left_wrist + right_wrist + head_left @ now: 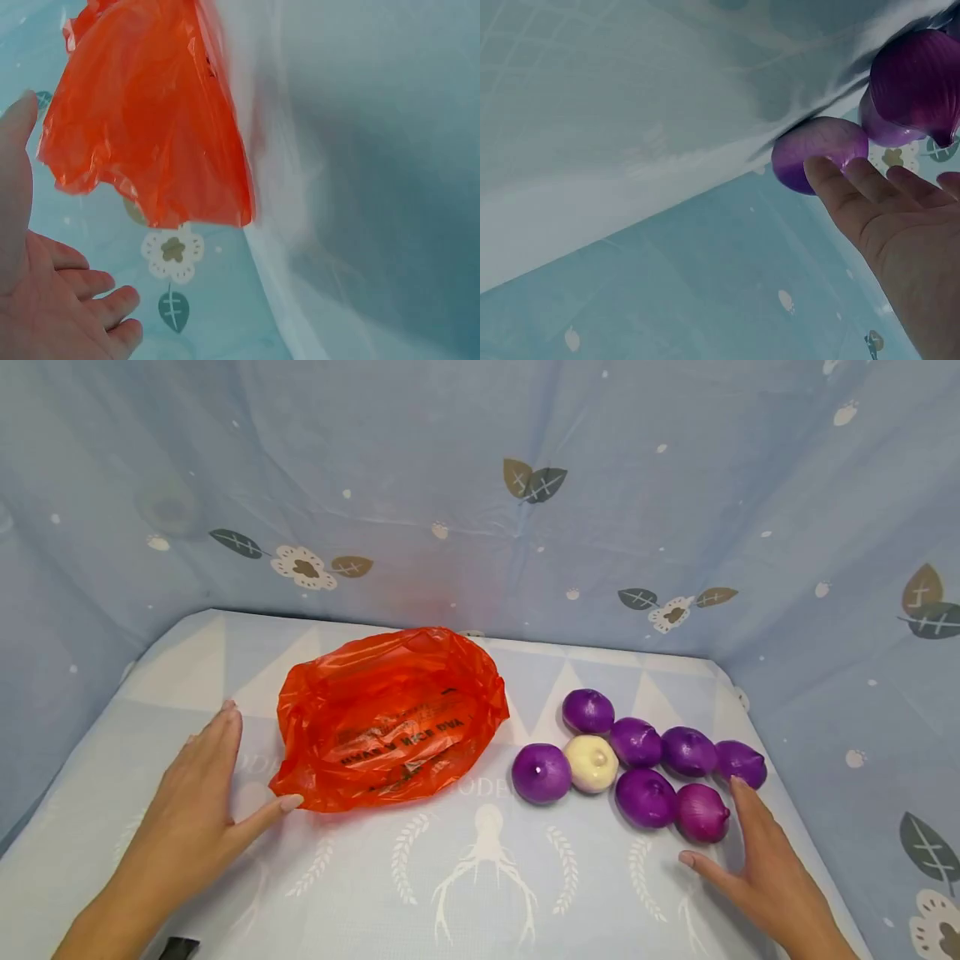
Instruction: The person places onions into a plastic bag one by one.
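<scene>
A thin red plastic bag (390, 727) with dark printing stands on the left half of the table, its mouth spread wide. Beside its left side is my left hand (191, 806), fingers straight and thumb pointing at the bag's lower left corner; nothing is held. On the right lie several purple onions (647, 797) in a loose cluster, with one pale yellow onion (592, 763) among them. My right hand (772, 872) is at the cluster's right end, fingers extended. In the right wrist view its fingertips overlap the end purple onion (821, 154).
The table (352, 885) has a pale cover with white leaf and antler prints. Blue patterned fabric (450, 485) hangs behind it and along both sides. A small black object (179, 948) shows at the front edge near the left wrist.
</scene>
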`<state>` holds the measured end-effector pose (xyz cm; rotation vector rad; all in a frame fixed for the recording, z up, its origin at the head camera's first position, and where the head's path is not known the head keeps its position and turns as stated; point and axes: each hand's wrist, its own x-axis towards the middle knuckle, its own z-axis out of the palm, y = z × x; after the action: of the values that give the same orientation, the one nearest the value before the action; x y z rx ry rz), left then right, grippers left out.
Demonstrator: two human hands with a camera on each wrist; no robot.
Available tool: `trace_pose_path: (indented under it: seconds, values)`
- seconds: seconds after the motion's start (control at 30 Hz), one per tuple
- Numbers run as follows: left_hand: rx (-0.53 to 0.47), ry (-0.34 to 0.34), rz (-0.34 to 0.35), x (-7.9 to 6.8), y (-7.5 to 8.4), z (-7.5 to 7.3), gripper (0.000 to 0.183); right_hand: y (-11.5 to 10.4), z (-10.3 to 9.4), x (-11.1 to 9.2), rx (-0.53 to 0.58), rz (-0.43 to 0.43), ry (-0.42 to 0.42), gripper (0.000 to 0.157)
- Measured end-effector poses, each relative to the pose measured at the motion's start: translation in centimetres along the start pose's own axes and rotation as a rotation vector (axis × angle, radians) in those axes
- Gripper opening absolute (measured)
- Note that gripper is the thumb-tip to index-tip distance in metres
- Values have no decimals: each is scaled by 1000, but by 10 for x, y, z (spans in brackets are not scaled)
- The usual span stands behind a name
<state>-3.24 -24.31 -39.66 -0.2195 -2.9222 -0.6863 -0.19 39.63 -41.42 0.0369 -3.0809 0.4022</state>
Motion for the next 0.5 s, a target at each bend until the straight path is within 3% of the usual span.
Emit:
trace_pose_path:
  seconds: [0.23,0.5]
  values:
    - [-23,-8,-41,8,6,-1,117,3,2,5,81,-89,55,119]
    - [-36,9,-60,18,18,-4,97,5,6,4,86,-54,-7,107]
